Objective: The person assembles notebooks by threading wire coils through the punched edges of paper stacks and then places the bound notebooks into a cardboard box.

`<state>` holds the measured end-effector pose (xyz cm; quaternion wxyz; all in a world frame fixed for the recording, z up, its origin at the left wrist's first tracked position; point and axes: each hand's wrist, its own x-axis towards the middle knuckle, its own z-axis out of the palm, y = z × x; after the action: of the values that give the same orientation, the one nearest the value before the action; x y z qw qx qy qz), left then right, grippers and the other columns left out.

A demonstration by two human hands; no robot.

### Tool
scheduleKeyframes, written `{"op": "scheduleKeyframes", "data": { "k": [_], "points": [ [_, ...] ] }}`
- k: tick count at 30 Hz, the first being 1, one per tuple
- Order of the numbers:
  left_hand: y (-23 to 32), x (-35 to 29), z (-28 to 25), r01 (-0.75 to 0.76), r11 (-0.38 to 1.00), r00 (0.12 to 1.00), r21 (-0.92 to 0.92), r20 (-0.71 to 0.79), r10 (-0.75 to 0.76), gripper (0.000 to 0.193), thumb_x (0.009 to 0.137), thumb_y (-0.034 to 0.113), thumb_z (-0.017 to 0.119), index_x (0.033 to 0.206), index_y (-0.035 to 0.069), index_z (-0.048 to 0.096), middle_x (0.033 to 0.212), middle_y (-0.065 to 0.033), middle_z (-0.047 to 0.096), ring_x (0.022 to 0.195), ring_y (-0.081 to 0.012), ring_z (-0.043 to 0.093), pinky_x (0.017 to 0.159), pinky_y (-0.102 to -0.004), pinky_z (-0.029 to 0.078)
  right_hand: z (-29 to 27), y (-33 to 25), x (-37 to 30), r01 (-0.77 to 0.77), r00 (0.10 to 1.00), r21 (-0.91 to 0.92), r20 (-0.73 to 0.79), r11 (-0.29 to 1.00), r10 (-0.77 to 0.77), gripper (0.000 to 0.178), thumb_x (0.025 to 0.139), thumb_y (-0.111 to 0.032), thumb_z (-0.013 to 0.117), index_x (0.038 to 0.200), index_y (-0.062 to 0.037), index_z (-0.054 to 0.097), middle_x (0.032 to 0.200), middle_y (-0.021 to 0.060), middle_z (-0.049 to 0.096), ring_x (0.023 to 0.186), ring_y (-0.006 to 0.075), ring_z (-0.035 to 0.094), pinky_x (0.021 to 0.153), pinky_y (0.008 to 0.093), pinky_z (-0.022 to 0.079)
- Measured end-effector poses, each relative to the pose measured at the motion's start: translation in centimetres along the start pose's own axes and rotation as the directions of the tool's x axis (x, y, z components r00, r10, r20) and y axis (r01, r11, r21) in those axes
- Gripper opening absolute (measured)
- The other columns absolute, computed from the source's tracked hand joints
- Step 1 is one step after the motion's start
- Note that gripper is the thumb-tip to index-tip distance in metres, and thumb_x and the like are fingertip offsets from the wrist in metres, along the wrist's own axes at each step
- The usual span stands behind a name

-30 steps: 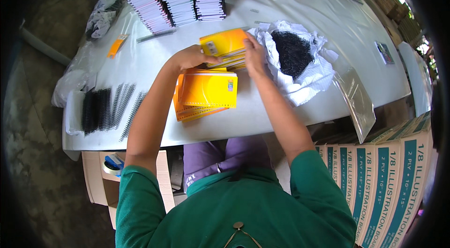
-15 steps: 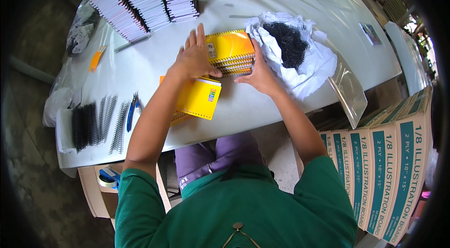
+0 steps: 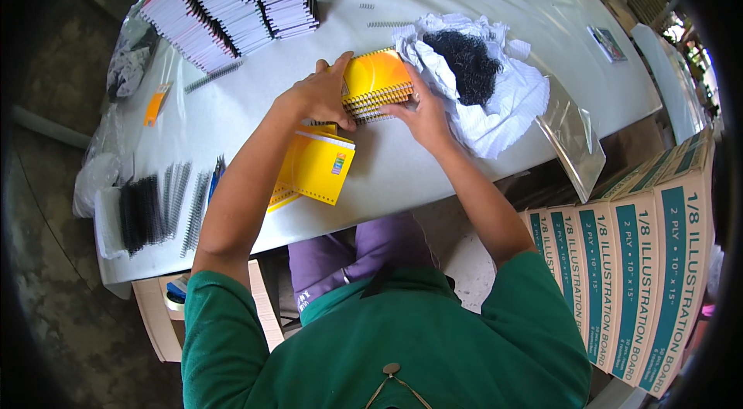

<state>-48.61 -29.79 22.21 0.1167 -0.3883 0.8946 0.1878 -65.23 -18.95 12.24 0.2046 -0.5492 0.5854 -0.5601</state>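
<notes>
A short stack of yellow-orange spiral notebooks (image 3: 379,75) stands on the table, coil edges toward me. My left hand (image 3: 325,95) is pressed against its left side, thumb at the near corner. My right hand (image 3: 422,110) grips the right side, its thumb along the near coils. Together they hold the stack between them. Just below my left hand lie loose yellow punched notebooks without coils (image 3: 319,165), fanned over one another. Close by my right hand, crumpled white paper (image 3: 507,126) carries a heap of tangled black coils (image 3: 467,68).
Tall stacks of bound books (image 3: 224,10) rise at the far left. Black plastic coils (image 3: 143,212) and blue-handled pliers (image 3: 217,177) lie at the near left, with an orange tag (image 3: 157,105) beyond. A clear plastic sheet (image 3: 573,146) overhangs the right edge above cardboard boxes (image 3: 619,262).
My left fingers, raised and stretched before, have bent in around the stack's left side. The right hand stays at the right side. The whole view has shifted slightly.
</notes>
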Motion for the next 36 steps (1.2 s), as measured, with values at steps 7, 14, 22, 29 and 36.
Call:
{"op": "scheduleKeyframes", "data": {
  "k": [7,14,22,29,36],
  "points": [
    [-0.7,-3.6,-0.1,-0.033,0.990,0.916,0.134,-0.392,0.084,0.123,0.050,0.046,0.082,0.142,0.009,0.009,0.144,-0.0239,0.018,0.135,-0.0345,0.016,0.110,-0.0463,0.012,-0.3,-2.1,-0.1,-0.036,0.999,-0.177,0.008,0.984,0.038,0.082,0.066,-0.012,0.079,0.133,0.0028,0.035,0.125,0.0165,0.052,0.113,0.0189,0.051,0.094,0.0292,0.040],
    [-3.6,-16.9,8.2,-0.097,0.887,0.798,0.452,-0.497,0.341,0.056,0.074,0.016,0.063,0.124,0.000,0.046,0.127,-0.0162,0.048,0.118,-0.0301,0.047,0.099,-0.0398,0.038,1.2,-9.2,-10.1,-0.081,0.994,0.373,0.103,0.924,0.046,0.075,0.076,-0.014,0.068,0.136,0.0040,0.026,0.139,0.0241,0.031,0.131,0.0338,0.029,0.104,0.0405,0.027],
    [0.6,-23.2,6.3,-0.125,0.535,0.841,-0.836,-0.375,-0.389,0.024,0.093,0.015,0.046,0.107,-0.003,0.053,0.084,-0.0124,0.064,0.073,-0.0189,0.061,0.064,-0.0301,0.047,7.9,-11.5,-12.2,0.714,0.685,-0.364,0.190,0.598,-0.703,0.078,0.072,-0.027,0.070,0.134,-0.0015,0.031,0.141,0.0204,0.030,0.135,0.0366,0.016,0.105,0.0564,0.011],
    [-15.6,-23.0,6.8,0.439,0.865,0.529,-0.245,-0.708,-0.469,0.038,0.090,0.033,0.048,0.113,0.003,0.054,0.104,-0.0182,0.058,0.099,-0.0325,0.054,0.088,-0.0391,0.040,8.5,-12.4,-12.4,0.161,0.889,0.333,0.360,0.929,-0.283,0.029,0.080,0.001,0.058,0.109,0.0002,0.060,0.107,0.0162,0.063,0.097,0.0271,0.062,0.084,0.0319,0.048],
    [-20.0,-23.4,8.6,0.513,0.848,0.526,-0.132,-0.733,-0.432,0.029,0.083,0.031,0.059,0.100,0.009,0.066,0.104,-0.0106,0.063,0.094,-0.0287,0.060,0.082,-0.0357,0.047,10.3,-10.9,-12.1,0.017,0.917,0.364,0.365,0.931,-0.159,0.031,0.079,0.001,0.062,0.110,0.0016,0.059,0.108,0.0148,0.062,0.096,0.0224,0.061,0.083,0.0293,0.047]
  ]
}}
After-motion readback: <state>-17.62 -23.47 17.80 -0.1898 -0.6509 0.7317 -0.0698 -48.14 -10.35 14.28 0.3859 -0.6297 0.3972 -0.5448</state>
